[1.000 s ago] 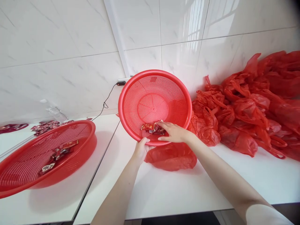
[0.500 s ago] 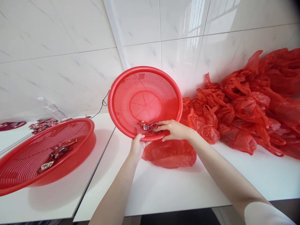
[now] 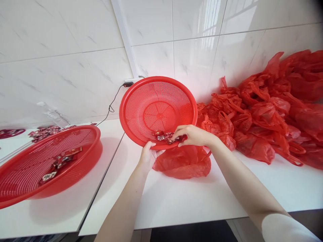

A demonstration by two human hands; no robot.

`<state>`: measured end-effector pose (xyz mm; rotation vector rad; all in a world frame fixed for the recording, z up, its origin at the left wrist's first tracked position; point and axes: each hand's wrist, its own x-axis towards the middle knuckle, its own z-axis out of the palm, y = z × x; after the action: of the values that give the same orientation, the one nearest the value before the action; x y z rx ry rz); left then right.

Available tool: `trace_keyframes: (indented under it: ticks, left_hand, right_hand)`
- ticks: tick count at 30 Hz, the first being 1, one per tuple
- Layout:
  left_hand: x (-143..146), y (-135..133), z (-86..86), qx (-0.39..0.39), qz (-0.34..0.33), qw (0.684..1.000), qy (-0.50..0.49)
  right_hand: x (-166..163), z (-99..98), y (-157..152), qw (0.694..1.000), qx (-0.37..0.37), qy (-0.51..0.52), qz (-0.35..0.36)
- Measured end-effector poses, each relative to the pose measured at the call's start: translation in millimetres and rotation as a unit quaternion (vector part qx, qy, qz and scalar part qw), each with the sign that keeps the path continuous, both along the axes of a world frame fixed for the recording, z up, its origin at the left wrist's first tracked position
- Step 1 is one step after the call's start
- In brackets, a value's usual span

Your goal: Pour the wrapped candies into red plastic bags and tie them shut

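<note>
My left hand grips the near rim of a red plastic mesh basket, thumb over the edge and fingers below. The basket is tilted toward me. Several small red wrapped packets lie along its lower side. Over these, my right hand reaches across the rim with curled fingers closed on one or more packets; the fingers partly cover them. Below the basket, an opened red plastic bag rests on the white table. What is inside the bag cannot be seen.
Another red mesh basket with a few packets stands at the left. Behind it are a pile of red packets and a clear plastic bottle. Filled red bags are heaped at the right. A black adapter with a cable is at the wall.
My right hand has curled its fingers around packets that it was reaching over. The basket has tipped and dropped slightly, showing the adapter behind it. My left hand still grips the rim.
</note>
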<state>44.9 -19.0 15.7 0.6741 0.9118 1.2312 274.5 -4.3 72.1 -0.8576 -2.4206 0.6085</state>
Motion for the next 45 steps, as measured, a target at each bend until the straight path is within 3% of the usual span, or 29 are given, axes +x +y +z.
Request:
trace_keyframes:
  ticks: [4, 9, 12, 15, 19, 25, 30, 33, 36, 45]
  left_hand:
    - [-2, 6, -6.7, 0.016, 0.018, 1.000, 0.018]
    - [-5, 12, -12.2, 0.039, 0.081, 0.995, 0.042]
    - [-5, 12, -12.5, 0.048, 0.089, 0.994, 0.051]
    - [0, 6, -11.6, 0.049, 0.072, 0.994, 0.060]
    - [10, -7, -6.5, 0.060, 0.026, 0.997, 0.042]
    - [8, -7, -0.8, 0.050, 0.030, 0.998, 0.010]
    - [0, 5, -6.6, 0.031, 0.039, 0.999, 0.001]
    - [-1, 10, -11.6, 0.026, 0.061, 0.998, 0.016]
    - [-2, 13, -15.1, 0.037, 0.074, 0.996, 0.030]
    - [-1, 14, -17.0, 0.047, 0.094, 0.994, 0.035]
  right_hand:
    - [5, 8.2, -6, 0.996, -0.051, 0.065, -0.019]
    - [2, 10.8, -11, 0.994, -0.103, -0.034, -0.010]
    - [-1, 7.6, -10, 0.992, -0.062, -0.068, -0.084]
    - [-6, 2.9, -6, 0.990, -0.009, -0.014, -0.142]
    - [-16, -11.5, -1, 0.995, 0.036, 0.005, -0.091]
    - [-26, -31.3, 7, 0.999, -0.003, -0.046, -0.022]
    - [-19, -19.4, 5, 0.999, -0.017, 0.040, 0.028]
    - [-10, -8.4, 2, 0.995, -0.046, 0.084, -0.013]
    - [0, -0.7, 1, 0.994, -0.070, 0.052, -0.071]
    - [5, 8.6, -5, 0.995, -0.063, -0.023, -0.068]
